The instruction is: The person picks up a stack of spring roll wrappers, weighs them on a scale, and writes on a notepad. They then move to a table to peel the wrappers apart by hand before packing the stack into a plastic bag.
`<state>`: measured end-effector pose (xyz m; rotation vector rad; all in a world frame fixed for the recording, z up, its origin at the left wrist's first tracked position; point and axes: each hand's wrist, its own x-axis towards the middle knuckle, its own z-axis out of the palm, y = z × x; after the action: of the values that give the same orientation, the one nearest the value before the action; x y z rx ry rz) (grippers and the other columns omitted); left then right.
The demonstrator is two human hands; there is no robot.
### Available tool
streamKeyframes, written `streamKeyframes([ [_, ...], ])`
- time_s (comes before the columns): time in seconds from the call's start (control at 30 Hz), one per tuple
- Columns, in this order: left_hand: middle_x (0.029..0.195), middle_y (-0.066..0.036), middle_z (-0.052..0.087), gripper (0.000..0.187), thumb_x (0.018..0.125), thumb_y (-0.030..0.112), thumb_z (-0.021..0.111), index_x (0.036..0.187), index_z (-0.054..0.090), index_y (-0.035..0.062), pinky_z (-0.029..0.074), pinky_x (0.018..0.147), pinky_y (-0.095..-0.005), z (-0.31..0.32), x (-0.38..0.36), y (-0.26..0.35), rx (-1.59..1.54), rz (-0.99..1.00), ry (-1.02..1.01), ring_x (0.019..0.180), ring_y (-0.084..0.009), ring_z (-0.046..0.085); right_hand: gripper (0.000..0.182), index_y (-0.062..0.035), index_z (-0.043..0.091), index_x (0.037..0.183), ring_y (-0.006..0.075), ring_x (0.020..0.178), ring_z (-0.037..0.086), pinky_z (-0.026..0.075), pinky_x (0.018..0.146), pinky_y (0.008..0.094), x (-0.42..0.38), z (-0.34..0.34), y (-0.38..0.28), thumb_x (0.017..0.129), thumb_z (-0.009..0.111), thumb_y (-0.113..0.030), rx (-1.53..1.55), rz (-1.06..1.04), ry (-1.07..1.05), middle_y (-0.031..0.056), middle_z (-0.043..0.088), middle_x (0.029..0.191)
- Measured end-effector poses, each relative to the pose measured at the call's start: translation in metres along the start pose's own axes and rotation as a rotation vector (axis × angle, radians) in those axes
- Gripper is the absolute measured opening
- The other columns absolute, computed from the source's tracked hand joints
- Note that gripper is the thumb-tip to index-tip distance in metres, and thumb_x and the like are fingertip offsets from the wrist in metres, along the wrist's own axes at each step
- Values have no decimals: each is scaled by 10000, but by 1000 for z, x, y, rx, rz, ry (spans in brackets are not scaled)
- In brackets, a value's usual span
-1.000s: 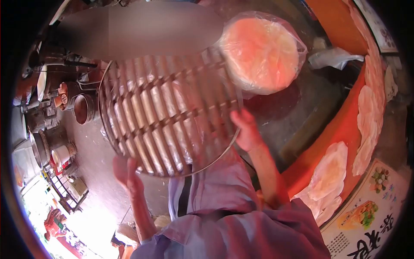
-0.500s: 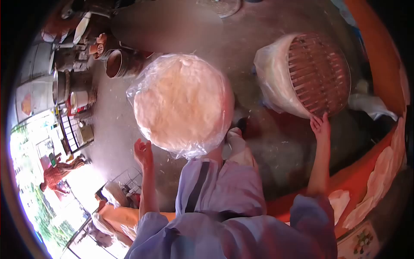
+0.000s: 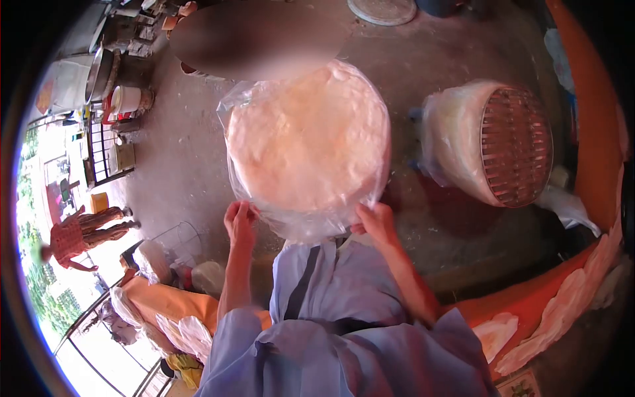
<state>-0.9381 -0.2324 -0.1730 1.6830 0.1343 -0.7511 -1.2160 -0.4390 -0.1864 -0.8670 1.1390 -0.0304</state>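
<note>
A wide round pale mass (image 3: 307, 139), wrapped in clear plastic sheet (image 3: 297, 221), stands in front of my lap. My left hand (image 3: 241, 221) pinches the plastic at the near left edge. At the near right edge, my right hand (image 3: 377, 223) has its fingers closed on the same sheet. Farther right sits a round woven basket (image 3: 516, 147) with slats across its face and plastic-covered pale sides; neither hand touches it.
Pots and a white bucket (image 3: 126, 99) stand at the left. A person in a red shirt (image 3: 68, 239) is at the far left. A round lid (image 3: 382, 9) lies at the top. Orange cloth (image 3: 529, 298) with pale flat pieces runs along the lower right.
My right hand has left the woven basket and moved left to the plastic. My left hand has come up to the sheet's near edge. The view has shifted, and the far person has changed pose.
</note>
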Motion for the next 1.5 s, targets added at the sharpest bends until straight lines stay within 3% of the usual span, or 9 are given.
streamKeyframes([
  [0.27, 658, -52, 605, 206, 910, 204, 622, 832, 605, 14, 450, 539, -260, -1, 41, 54, 285, 128, 29, 575, -141, 572, 172, -65, 592, 862, 225, 744, 654, 525, 652, 357, -3, 35, -108, 956, 560, -206, 876, -163, -140, 29, 608, 791],
  [0.6, 1084, -136, 634, 422, 761, 290, 725, 1097, 636, 50, 506, 802, -404, 133, 215, 166, 1099, 1455, 76, 961, -336, 622, 217, -114, 586, 1094, 290, 979, 646, 543, 805, 464, 0, 68, -103, 993, 483, -276, 839, -131, -120, 82, 667, 1061],
  [0.7, 976, -113, 665, 294, 812, 274, 682, 1012, 667, 58, 508, 764, -371, 149, 255, 164, 1176, 1016, -351, 868, -281, 648, 234, -116, 577, 1119, 310, 1016, 628, 521, 836, 477, 0, 78, -103, 998, 468, -284, 862, -175, -154, 90, 654, 1110],
  [0.8, 847, -111, 664, 185, 864, 222, 631, 935, 674, 56, 496, 702, -333, 157, 243, 183, 881, 738, -233, 738, -207, 632, 259, -117, 584, 1103, 348, 1141, 568, 446, 956, 530, -2, 79, -107, 998, 457, -316, 915, -156, -94, 102, 639, 1162],
  [0.93, 784, -155, 613, 134, 898, 150, 592, 955, 639, 38, 472, 634, -321, 151, 141, 234, 505, 675, -713, 654, -178, 570, 345, -108, 546, 1215, 356, 1236, 500, 337, 1061, 549, -12, 79, -114, 1004, 427, -354, 960, -163, -161, 107, 602, 1243],
  [1.0, 790, -178, 608, 151, 908, 167, 585, 960, 613, 28, 475, 637, -336, 157, 99, 212, 804, 911, -831, 671, -207, 598, 406, -98, 500, 1301, 355, 1248, 491, 315, 1080, 546, -3, 94, -117, 1005, 417, -363, 1104, -166, -214, 117, 569, 1299],
  [1.13, 777, -222, 591, 192, 914, 192, 579, 905, 557, 2, 476, 633, -364, 147, 47, 152, 879, 636, -797, 704, -290, 633, 509, -107, 445, 1367, 325, 1238, 501, 366, 1053, 515, -2, 100, -126, 980, 447, -438, 1149, -236, -311, 134, 549, 1317],
  [1.3, 772, 16, 532, 141, 900, 97, 616, 872, 511, 8, 437, 618, -254, 142, 45, 148, 541, 409, -699, 714, -66, 492, 505, -93, 482, 1309, 281, 1152, 549, 430, 971, 492, -36, 108, -107, 966, 470, -463, 1245, -323, -456, 107, 571, 1285],
  [1.5, 784, -164, 642, 171, 871, 142, 625, 927, 551, -2, 473, 624, -360, 149, 41, 146, 436, 596, -594, 695, -284, 625, 537, -77, 535, 1229, 243, 799, 676, 504, 812, 436, -15, 114, -120, 969, 403, -528, 1103, 114, -416, 116, 697, 988],
])
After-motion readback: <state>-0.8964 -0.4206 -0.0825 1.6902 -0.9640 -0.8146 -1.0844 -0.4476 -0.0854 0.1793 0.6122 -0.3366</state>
